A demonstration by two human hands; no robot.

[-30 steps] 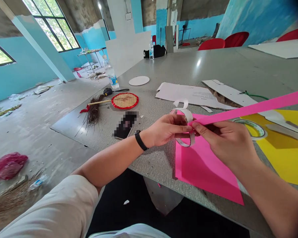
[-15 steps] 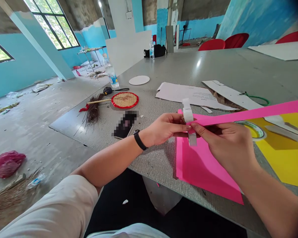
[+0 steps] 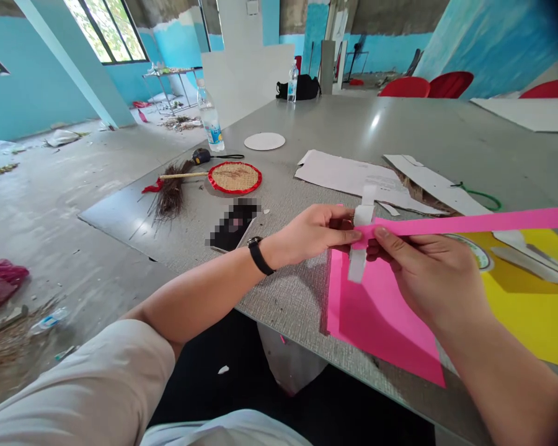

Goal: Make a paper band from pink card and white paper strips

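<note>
We're at a grey tbl (image 3: 335, 127), blue walls (image 3: 9, 99) beyond; its nr edge runs under our L forearm (image 3: 204, 287), w/ a gap farther off b/w white disc (image 3: 265, 141) & torn card (image 3: 339, 172). Our L hand (image 3: 314, 232) pinches end of pink strip (image 3: 474, 223) on white band (image 3: 357, 272); R hand (image 3: 432, 266) pinches strip just R, above pink sheet (image 3: 381, 322).
</note>
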